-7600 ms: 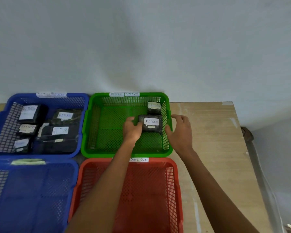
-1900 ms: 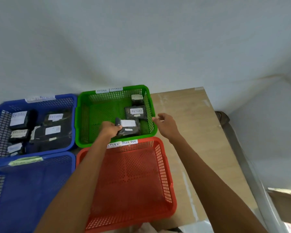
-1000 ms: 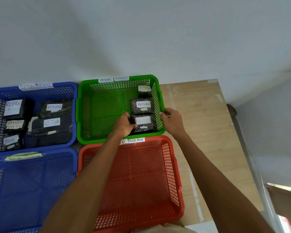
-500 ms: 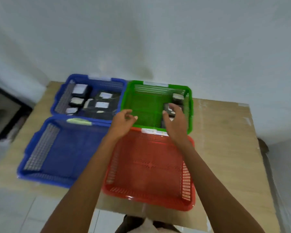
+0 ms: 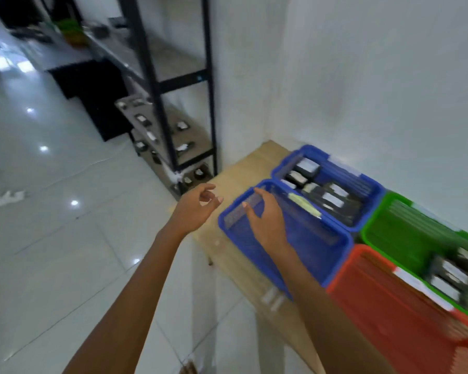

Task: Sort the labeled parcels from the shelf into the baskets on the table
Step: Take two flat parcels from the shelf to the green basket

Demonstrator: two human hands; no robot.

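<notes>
Left hand [image 5: 193, 209]: empty, fingers loosely curled and parted, raised beside the table [image 5: 243, 168], likely heading for the shelf [image 5: 173, 125].
Right hand [image 5: 266, 220]: empty, fingers spread, above the near blue basket [image 5: 335, 255].
Parcels [image 5: 180, 148]: blurred, on the shelf's low tiers, left of the table.
Obstacle: black shelf post [image 5: 157, 98].
</notes>
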